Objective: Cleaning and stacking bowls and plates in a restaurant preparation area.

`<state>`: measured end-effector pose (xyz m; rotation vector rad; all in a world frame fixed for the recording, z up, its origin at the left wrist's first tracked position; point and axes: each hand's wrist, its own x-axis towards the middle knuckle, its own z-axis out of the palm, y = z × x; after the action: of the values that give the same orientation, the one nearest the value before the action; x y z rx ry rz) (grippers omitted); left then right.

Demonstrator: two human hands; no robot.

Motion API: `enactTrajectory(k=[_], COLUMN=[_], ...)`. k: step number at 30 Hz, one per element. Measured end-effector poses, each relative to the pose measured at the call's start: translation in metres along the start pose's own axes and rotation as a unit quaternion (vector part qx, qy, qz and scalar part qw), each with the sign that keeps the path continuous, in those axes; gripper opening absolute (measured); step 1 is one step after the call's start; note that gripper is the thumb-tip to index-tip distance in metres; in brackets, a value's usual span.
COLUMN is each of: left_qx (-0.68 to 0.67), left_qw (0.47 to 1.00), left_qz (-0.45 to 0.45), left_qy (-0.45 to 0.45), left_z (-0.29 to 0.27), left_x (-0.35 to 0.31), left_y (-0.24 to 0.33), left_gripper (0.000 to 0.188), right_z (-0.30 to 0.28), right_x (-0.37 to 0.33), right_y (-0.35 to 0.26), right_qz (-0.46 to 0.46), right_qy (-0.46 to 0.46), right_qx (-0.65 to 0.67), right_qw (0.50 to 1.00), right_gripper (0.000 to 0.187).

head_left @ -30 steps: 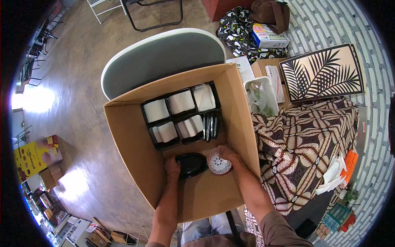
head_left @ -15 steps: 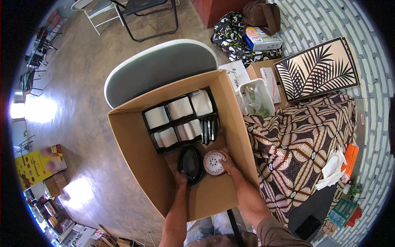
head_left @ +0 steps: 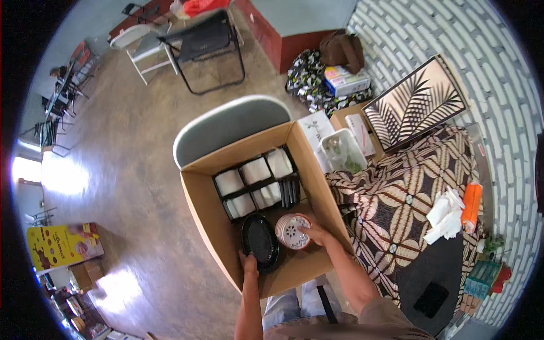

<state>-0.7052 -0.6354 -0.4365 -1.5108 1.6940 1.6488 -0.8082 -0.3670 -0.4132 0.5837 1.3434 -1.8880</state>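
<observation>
Both my hands are inside a tall open cardboard box (head_left: 199, 212). My left hand (head_left: 248, 262) grips the lower left edge of a black oval dish (head_left: 262, 243). To its right, my right hand (head_left: 315, 233) holds a stack of small patterned bowls (head_left: 293, 230) by its right side, the thumb reaching over the rim. The bowls are whitish with a reddish rim and dark motifs. Beyond them, a black divided organizer (head_left: 247, 187) holds paper-wrapped bundles (head_left: 229, 182) in its compartments. Several thin black items (head_left: 290, 192) stand at its right end. The fingers under the dish and bowls are hidden.
A grey folding table or seat top (head_left: 232, 126) stands behind the box. On the right are a white tub (head_left: 343, 148), a brown batik cloth (head_left: 391, 192), crumpled white paper (head_left: 445, 216), an orange packet (head_left: 471, 207) and a dark phone-like slab (head_left: 432, 299). Folding chairs (head_left: 207, 48) stand farther off.
My view has shifted, so the box appears slightly lower and to the right. The bowl stack now tilts, showing more of its left side. Both hands keep their holds.
</observation>
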Motion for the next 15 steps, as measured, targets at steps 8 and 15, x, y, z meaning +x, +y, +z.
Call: enactTrajectory(k=[8,15], left_qx=[-0.097,-0.03], left_qw=[0.966,0.929], left_qz=[0.208,0.248], left_qy=[-0.118,-0.274], left_z=[-0.018,0.016], left_x=[-0.152,-0.235], left_y=[0.135,0.148], left_gripper=[0.035,0.059], right_z=[0.052,0.068], right_x=[-0.145,-0.316], right_y=[-0.072,-0.075], right_qz=[-0.061,-0.228], right_qy=[0.15,0.291], right_qx=[0.049,0.203], right_qw=[0.985,0.907], right_gripper=[0.051,0.046])
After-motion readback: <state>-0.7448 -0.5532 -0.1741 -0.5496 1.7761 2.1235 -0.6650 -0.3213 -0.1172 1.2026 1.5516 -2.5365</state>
